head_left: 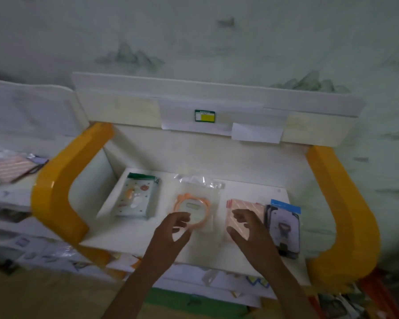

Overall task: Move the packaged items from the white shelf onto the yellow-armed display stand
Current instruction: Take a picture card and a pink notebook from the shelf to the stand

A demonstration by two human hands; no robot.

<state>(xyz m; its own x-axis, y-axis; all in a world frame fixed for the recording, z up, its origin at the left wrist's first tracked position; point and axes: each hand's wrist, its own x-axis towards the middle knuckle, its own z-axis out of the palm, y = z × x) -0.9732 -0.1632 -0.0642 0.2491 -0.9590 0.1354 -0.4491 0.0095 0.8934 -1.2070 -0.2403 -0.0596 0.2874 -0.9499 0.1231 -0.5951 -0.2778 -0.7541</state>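
Observation:
The display stand has a white tray (134, 236) between two yellow arms (62, 185). Several packaged items lie on it: a green-topped pack with small stickers (137, 196), a clear bag with an orange ring-shaped case (195, 208), a pink striped pack (247, 209) and a blue-topped dark phone case (285, 229). My left hand (171, 233) hovers with loosely curled fingers over the near edge of the orange case pack, holding nothing. My right hand (249, 233) hovers with spread fingers over the pink pack. The white shelf (9, 192) at the left carries another pink striped pack (9, 169).
A white back panel with a green and yellow label (204, 115) rises behind the tray. The right yellow arm (346, 215) bounds the tray on that side. Loose packs and papers (44, 252) lie on lower levels at left and below the tray.

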